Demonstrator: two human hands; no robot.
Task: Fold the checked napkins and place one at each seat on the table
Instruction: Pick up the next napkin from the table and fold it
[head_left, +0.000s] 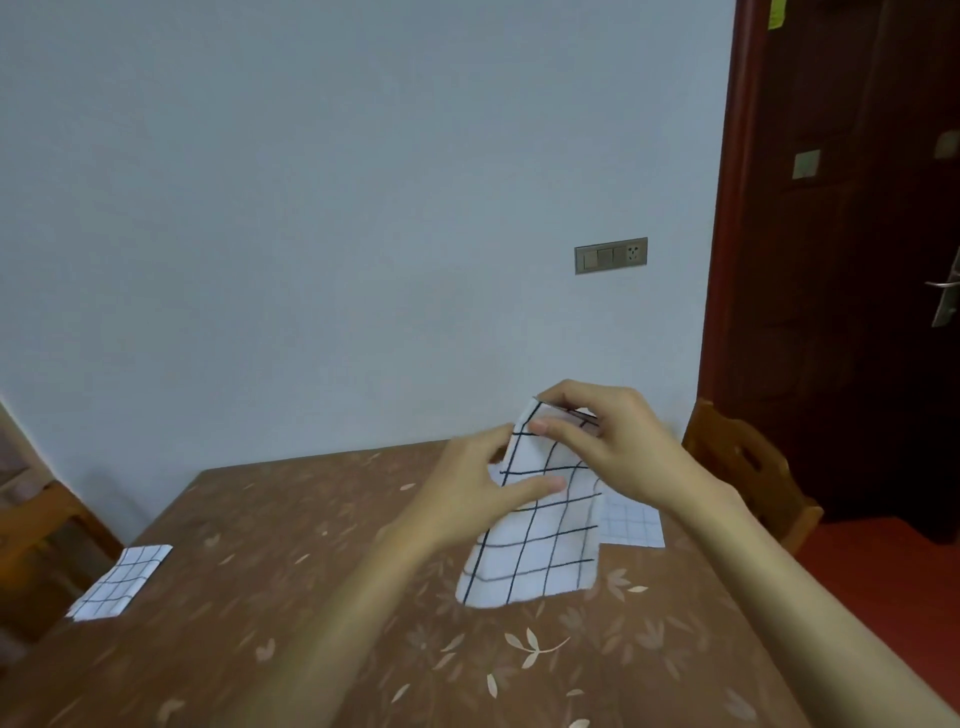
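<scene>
A white napkin with dark checks hangs above the brown table, its lower edge just over the tabletop. My right hand pinches its top edge, thumb in front. My left hand grips its left side, thumb pressed across the cloth. A folded checked napkin lies flat at the table's left edge. Another napkin lies flat near the right edge, partly hidden behind the held one.
The tablecloth has a pale leaf pattern. A wooden chair stands at the table's right side and another chair at the left. A pale wall with a switch plate is behind the table; a dark door is to the right.
</scene>
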